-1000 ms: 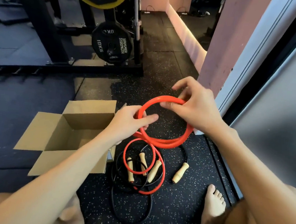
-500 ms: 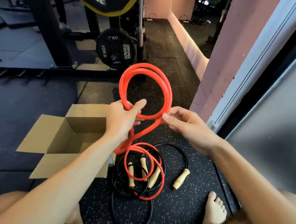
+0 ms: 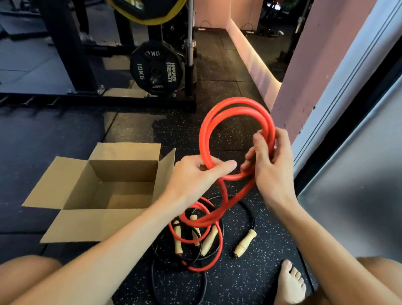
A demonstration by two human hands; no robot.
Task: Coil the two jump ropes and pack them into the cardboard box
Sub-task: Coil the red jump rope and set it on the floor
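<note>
Right, red jump rope (image 3: 238, 100) is partly coiled: a multi-strand loop held up over the floor (image 3: 245, 288), standing roughly upright with its long axis near vertical and its top leaning away from the person. Its tail drops from the bottom of the loop to smaller red loops lying flat on the floor. Left hand (image 3: 193, 175) pinches the lower-left of the loop, thumb laid across the strands and fingers curled behind. Right hand (image 3: 272, 171) grips the right side, fingers wrapped round the bundled strands. Black jump rope (image 3: 253, 219) lies loose on the floor, tangled under the red floor loops. Three wooden handles (image 3: 209, 241) sit clustered inside those loops, pointing roughly away from the person; a fourth handle (image 3: 244, 243) lies apart to the right, tilted. Cardboard box (image 3: 122, 168) sits on the floor just left of the ropes, flaps folded out, opening up. Bare foot (image 3: 290, 282) rests right of the ropes. Weight plate (image 3: 157, 69) marked 10KG hangs on a rack beyond the box.
</note>
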